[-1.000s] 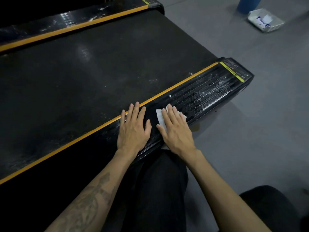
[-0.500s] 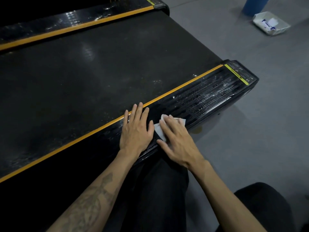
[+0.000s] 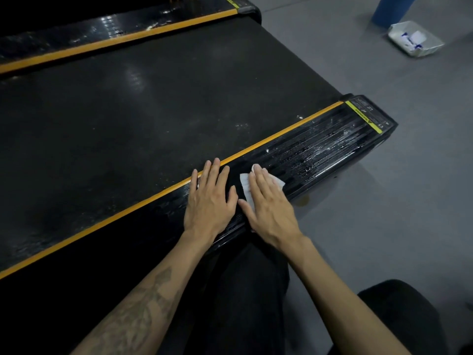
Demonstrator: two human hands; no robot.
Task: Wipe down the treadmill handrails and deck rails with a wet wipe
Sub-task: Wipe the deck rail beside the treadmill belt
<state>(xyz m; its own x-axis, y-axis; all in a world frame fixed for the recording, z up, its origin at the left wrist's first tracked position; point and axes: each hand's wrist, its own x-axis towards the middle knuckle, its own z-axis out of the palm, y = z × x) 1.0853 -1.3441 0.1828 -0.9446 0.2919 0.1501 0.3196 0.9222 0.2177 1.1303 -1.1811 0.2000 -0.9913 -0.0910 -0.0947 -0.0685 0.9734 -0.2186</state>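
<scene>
Head view: right hand (image 3: 268, 203) flat, fingers straight, pressing wet wipe (image 3: 246, 184) onto near deck rail (image 3: 320, 147). Left hand (image 3: 210, 198) flat beside it, bracing on rail. Wipe looks thin, limp, damp, likely to bunch; palm pressure should suit better than pinching.

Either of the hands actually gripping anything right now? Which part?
No grip. The right hand lies flat with straight fingers, pressing the wet wipe on the deck rail, covering most of it. The left hand rests flat on the rail, holding nothing.
</scene>
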